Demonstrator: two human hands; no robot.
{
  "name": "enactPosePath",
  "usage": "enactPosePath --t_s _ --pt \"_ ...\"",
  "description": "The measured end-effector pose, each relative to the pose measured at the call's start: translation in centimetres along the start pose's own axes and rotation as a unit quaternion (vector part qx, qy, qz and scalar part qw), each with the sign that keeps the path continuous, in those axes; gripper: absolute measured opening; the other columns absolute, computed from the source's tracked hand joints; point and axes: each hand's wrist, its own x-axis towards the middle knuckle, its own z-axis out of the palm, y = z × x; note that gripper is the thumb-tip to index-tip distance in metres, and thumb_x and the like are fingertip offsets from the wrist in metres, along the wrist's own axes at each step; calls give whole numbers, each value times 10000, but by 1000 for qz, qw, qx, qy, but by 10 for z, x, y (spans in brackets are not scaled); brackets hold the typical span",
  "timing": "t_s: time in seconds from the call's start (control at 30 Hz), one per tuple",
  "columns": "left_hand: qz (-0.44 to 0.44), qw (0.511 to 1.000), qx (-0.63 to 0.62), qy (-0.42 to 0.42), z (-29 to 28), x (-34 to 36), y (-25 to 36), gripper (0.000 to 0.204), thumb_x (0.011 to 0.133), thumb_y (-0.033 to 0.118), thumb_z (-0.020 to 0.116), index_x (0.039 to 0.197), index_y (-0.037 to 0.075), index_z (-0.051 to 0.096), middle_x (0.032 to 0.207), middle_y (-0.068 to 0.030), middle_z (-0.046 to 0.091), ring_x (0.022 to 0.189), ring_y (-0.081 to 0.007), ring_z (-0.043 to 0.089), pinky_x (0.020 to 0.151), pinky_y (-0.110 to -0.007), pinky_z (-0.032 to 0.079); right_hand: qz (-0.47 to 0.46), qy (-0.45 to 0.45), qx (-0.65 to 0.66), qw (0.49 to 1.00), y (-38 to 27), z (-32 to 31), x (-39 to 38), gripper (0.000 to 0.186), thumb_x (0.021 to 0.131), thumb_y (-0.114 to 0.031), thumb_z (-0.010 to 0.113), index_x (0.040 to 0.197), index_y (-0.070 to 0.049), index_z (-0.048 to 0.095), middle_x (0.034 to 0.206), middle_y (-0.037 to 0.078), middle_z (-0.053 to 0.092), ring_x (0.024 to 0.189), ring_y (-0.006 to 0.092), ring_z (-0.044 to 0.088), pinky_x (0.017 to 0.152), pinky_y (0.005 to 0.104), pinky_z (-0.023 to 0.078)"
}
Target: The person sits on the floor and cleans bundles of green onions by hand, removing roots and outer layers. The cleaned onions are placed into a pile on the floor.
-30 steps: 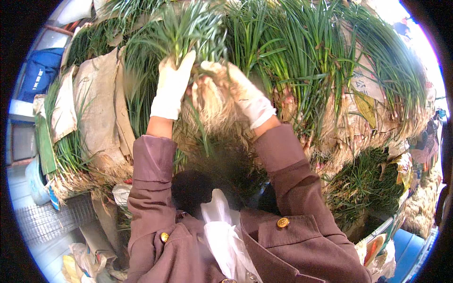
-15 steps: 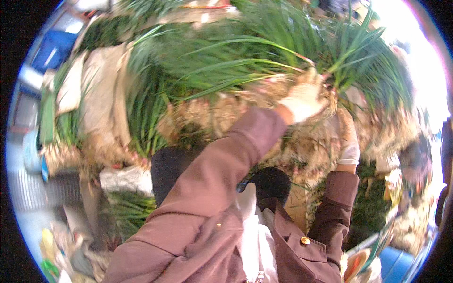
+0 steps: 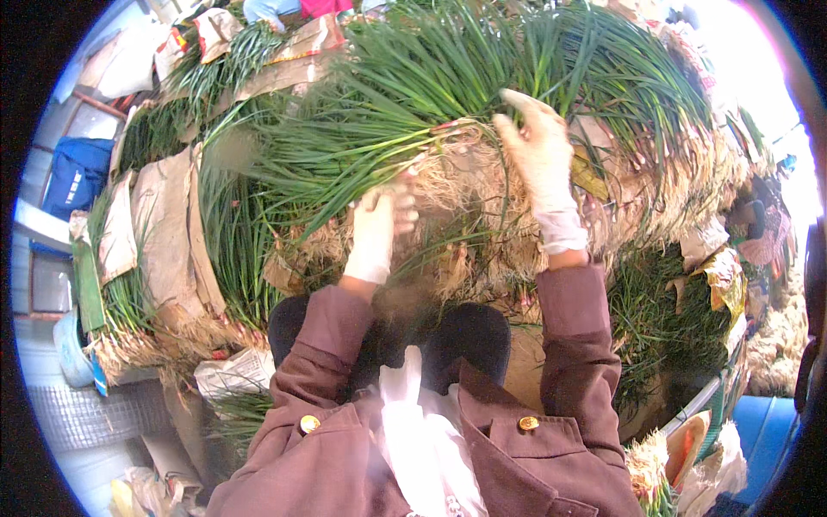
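Observation:
Long green leafy plants (image 3: 405, 95) with pinkish stems and pale tangled roots (image 3: 461, 164) lie piled across the upper middle. My left hand (image 3: 381, 220), in a cream glove, is at the lower left edge of the spread plants, beside the stem ends, its fingers apart and slightly curled. My right hand (image 3: 534, 146), gloved alike, is higher, to the right of the roots, with fingers curved and apart over the leaves. I see nothing gripped in either hand. More bundles (image 3: 237, 250) lie to the left of my hands.
Beige sacking (image 3: 164, 224) covers bundles at left, near a blue bag (image 3: 76, 177) and pale blue bucket (image 3: 71, 340). A darker plant heap (image 3: 646, 336) lies at right, above a blue barrel (image 3: 767, 444). A person's jeans-clad leg (image 3: 267, 9) shows at the top.
A second ago both hands held a bunch at upper middle. The bunch moved rightward and now lies spread on the pile; my left hand has drawn back leftward, and both hands have opened.

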Motion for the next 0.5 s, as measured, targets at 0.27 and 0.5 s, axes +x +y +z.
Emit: enactPosePath --t_s 0.27,0.5 --pt "-133 927 -343 70 -45 39 -21 956 809 664 646 1363 -64 367 1382 -230 455 1162 -349 549 1012 -472 455 -84 -344 -240 904 -71 102 10 1160 578 -717 752 1400 29 413 1198 233 603 1112 323 616 890 401 518" --pt "-46 973 -227 -12 -27 62 15 766 820 621 666 1234 -10 532 1087 -157 639 1005 -271 626 971 -445 483 32 -450 -130 883 -71 121 -40 886 686 -578 723 1296 22 491 1110 223 640 1022 307 659 882 394 529"
